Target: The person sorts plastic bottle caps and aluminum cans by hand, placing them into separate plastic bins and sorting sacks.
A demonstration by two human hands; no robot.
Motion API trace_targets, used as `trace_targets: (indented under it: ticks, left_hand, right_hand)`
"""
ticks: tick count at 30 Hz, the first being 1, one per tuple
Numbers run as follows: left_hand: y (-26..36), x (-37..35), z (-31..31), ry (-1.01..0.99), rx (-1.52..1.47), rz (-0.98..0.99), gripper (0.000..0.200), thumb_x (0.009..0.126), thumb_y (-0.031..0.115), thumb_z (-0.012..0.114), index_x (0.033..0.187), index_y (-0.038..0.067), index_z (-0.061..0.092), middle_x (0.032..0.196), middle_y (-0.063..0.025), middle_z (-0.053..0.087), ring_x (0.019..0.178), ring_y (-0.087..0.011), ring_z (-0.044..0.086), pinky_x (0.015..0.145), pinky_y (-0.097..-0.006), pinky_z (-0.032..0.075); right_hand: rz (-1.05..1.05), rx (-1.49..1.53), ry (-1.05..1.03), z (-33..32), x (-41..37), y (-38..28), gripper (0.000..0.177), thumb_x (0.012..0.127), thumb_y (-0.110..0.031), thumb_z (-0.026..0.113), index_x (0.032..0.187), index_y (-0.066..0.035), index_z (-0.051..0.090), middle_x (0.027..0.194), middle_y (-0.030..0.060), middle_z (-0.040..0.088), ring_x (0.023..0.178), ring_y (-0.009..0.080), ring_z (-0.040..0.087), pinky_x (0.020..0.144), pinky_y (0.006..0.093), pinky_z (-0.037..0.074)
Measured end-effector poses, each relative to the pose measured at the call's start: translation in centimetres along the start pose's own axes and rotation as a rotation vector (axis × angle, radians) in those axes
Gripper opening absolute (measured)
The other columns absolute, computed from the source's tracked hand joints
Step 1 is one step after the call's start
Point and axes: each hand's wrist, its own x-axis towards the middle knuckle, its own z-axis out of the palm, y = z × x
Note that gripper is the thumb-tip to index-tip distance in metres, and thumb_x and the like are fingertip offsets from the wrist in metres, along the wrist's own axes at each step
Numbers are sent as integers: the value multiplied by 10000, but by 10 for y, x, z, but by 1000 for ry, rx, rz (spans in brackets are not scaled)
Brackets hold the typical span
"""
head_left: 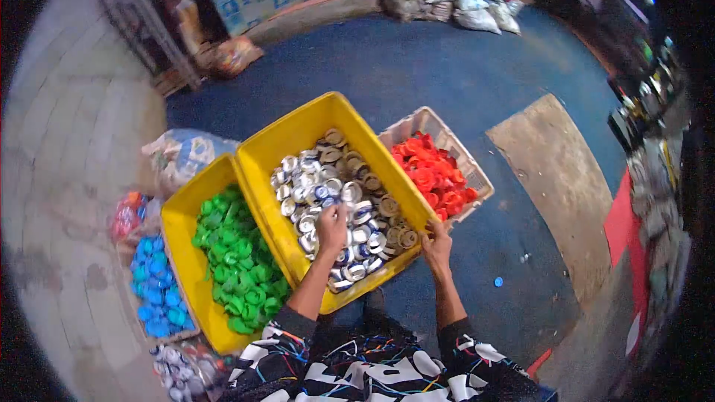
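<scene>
My left hand [331,231] is over the white and blue bottle caps [302,179] in a yellow crate [287,138]. Its fingers are curled closed, and what they may hold is hidden. A pale round cap [351,192] lies right by the fingertips. Brownish-gold caps [365,175] fill the right side of the same crate, beside the white ones. My right hand [437,244] grips that crate's near right corner, its fingers wrapped over the rim. Left of it stands a second yellow crate [179,219] with green caps [242,268].
A pale crate [477,171] of red caps [432,175] stands right. Blue caps [158,286] and a bag of whitish caps [179,372] lie left. A stuffed sack [190,156] sits behind. Brown board [555,186] and a loose blue cap [498,281] are on the floor.
</scene>
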Motion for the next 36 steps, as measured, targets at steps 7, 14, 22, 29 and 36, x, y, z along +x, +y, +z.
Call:
trace_targets:
  ticks: [7,14,22,29,36]
  left_hand:
    - [-62,-113,-145,403,-135,-238,433,920,342,597,636,15,614,525,-92,545,499,-100,493,471,-322,374]
    - [-142,-273,-281,845,16,-407,438,918,360,605,640,20,603,509,-83,531,468,-131,498,473,-330,387]
    - [-228,-448,-408,1127,178,-638,273,896,259,626,834,-7,619,707,-159,622,669,-255,635,625,-375,469]
    - [-271,-528,-492,1182,135,-606,179,823,174,679,910,27,625,843,-133,645,744,-257,644,695,-371,508]
    - [-269,-535,-547,1011,220,-676,171,824,148,660,912,5,631,828,-150,648,781,-272,651,699,-382,506]
  right_hand:
    - [-347,256,-188,76,-48,-54,232,842,-27,603,1072,-6,634,882,73,653,790,149,615,728,279,497]
    - [-712,207,-590,191,-138,-161,180,850,-57,623,1020,-3,648,805,62,636,701,138,575,606,276,469]
    - [-897,151,-1055,294,-384,-300,205,809,-53,657,1010,-11,662,916,169,670,793,281,656,726,381,516]
    - [-1231,-119,-1409,382,-564,-354,211,751,-93,653,957,-70,695,945,195,644,905,372,616,811,451,483]
    - [-1661,-46,-1087,473,-634,-408,293,713,-83,616,996,-129,675,1298,162,464,1216,392,418,946,569,376]
